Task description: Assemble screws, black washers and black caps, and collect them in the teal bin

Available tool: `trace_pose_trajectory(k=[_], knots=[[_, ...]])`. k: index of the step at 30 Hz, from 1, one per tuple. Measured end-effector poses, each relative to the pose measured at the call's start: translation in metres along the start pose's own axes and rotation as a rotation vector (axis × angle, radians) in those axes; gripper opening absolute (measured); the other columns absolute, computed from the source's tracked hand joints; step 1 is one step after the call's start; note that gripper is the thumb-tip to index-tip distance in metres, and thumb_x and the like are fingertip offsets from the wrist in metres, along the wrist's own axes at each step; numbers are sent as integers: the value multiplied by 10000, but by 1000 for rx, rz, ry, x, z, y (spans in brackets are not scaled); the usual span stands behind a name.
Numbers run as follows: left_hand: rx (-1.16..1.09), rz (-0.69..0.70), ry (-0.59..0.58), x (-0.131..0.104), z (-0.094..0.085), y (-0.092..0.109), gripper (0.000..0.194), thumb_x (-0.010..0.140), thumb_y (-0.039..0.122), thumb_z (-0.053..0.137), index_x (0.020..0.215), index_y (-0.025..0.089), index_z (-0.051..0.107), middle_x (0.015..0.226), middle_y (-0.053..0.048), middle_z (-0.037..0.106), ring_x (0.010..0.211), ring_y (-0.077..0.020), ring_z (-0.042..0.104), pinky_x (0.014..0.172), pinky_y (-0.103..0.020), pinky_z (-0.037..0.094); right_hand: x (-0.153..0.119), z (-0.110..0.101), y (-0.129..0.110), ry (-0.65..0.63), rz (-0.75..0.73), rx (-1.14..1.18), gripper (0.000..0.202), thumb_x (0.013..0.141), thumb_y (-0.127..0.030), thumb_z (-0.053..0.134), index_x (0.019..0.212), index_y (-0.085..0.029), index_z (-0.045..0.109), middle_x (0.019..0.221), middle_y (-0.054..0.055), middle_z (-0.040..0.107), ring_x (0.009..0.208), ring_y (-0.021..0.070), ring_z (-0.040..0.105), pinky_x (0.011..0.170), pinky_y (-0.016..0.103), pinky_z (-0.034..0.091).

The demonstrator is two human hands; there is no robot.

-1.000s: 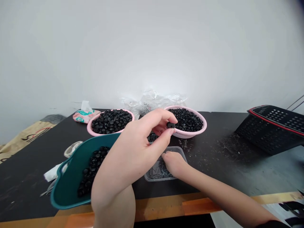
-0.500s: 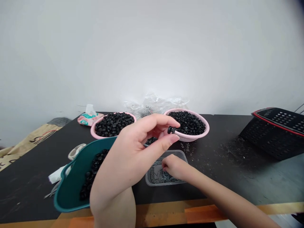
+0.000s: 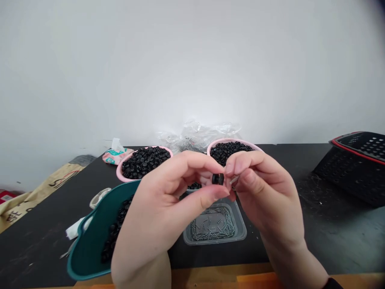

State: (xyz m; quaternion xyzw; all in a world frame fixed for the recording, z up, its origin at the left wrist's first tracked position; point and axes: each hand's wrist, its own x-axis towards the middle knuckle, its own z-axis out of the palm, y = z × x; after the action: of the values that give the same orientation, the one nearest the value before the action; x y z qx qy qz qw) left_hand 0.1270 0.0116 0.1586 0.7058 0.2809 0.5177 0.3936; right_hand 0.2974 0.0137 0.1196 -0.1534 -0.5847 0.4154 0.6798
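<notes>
My left hand (image 3: pixel 171 200) pinches a small black plastic wheel-shaped part (image 3: pixel 217 179) between thumb and fingertips. Close to its right side, my right hand (image 3: pixel 264 192) is closed on a thin metal pin (image 3: pixel 234 179), which points toward the black part; whether the two touch I cannot tell. Below both hands stands a clear plastic box (image 3: pixel 215 242) with many similar metal pins. Left of my left hand, a teal scoop-like basin (image 3: pixel 87 241) holds black parts and is partly covered by my forearm.
Two pink baskets (image 3: pixel 120 171) of small black parts stand at the back, the right one half hidden by my right hand. Clear plastic bags (image 3: pixel 195 134) lie between them by the wall. A wipes packet (image 3: pixel 116 154) is at left, a black basket (image 3: pixel 351 172) at right.
My right hand has come up out of the clear box with a metal pin and is now beside the black part. My left hand keeps its pinch, almost in place.
</notes>
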Motion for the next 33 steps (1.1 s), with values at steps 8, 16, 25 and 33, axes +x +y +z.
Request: trace_pose_trajectory(k=[8, 16, 25, 33], knots=[[30, -44, 26, 2, 11, -5, 221, 794, 171, 858, 863, 348, 745, 835, 108, 732, 768, -53, 716, 675, -55, 596, -10, 6, 7, 133, -94, -100, 106, 1006, -221, 656, 1024, -260, 753, 793, -11, 715, 686, 108, 689, 620, 208, 575], [115, -32, 84, 7, 18, -9, 170, 827, 232, 846, 872, 348, 730, 876, 101, 736, 795, -69, 712, 675, -81, 609, -12, -3, 4, 175, -248, -362, 160, 987, -135, 667, 1059, -248, 753, 933, -17, 771, 833, 108, 716, 794, 206, 600], [111, -42, 99, 4, 19, -7, 170, 817, 238, 853, 841, 345, 724, 845, 101, 716, 748, -71, 685, 636, -108, 592, -9, -2, 7, 187, -262, -303, 158, 1004, -139, 640, 1025, -244, 755, 777, -29, 731, 764, 112, 712, 723, 224, 596], [287, 15, 129, 1, 21, -12, 114, 878, 328, 806, 901, 370, 702, 926, 114, 724, 845, -90, 698, 697, -145, 603, -9, -7, 2, 156, -300, -509, 120, 989, -161, 673, 992, -260, 741, 882, -22, 768, 836, 138, 715, 764, 273, 594]])
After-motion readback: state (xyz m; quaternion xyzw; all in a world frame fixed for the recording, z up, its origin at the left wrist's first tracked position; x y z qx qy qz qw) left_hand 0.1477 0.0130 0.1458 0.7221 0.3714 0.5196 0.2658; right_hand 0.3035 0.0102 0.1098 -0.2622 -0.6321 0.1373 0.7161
